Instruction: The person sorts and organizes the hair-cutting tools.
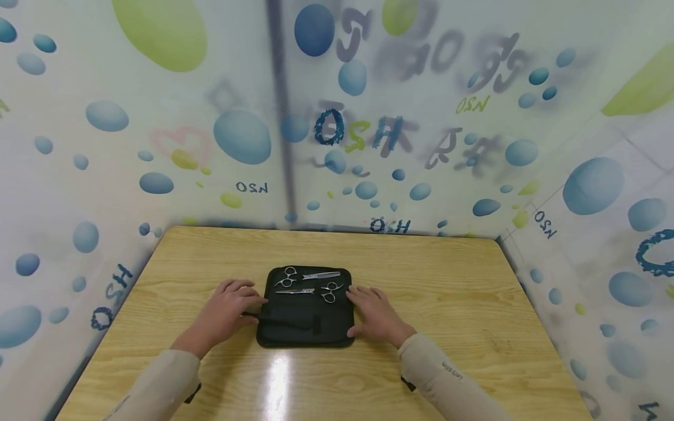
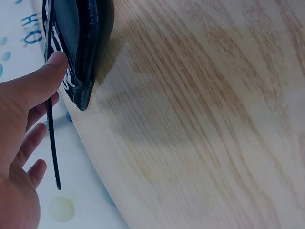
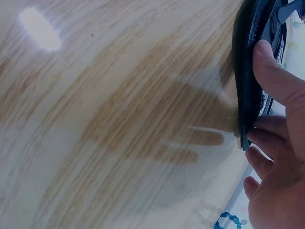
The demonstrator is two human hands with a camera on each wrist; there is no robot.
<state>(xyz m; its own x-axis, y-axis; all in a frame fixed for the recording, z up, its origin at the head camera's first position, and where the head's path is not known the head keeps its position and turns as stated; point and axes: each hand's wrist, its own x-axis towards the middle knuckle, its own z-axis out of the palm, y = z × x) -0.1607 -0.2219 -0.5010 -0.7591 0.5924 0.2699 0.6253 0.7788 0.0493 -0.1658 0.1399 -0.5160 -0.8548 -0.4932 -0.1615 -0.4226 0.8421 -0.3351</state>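
Note:
A black zip-edged scissors case (image 1: 295, 336) lies flat and open on the table, seen in the head view. It holds two pairs of silver scissors, the upper pair (image 1: 322, 275) and the lower pair (image 1: 295, 291), facing opposite ways. My left hand (image 1: 230, 310) is at the case's left side and pinches a thin black strip (image 2: 54, 148) between thumb and fingers. The strip reaches over the lower half of the case toward a small loop (image 1: 316, 324); its exact kind cannot be told. On the right edge, my right hand (image 1: 378, 316) holds the case by thumb and fingertips.
The case rests on a light wooden table (image 1: 447, 280). Behind and beside it stand white walls (image 1: 200, 93) printed with blue and green spots and letters. A bright light reflection (image 1: 277, 380) shows on the wood in front of the case.

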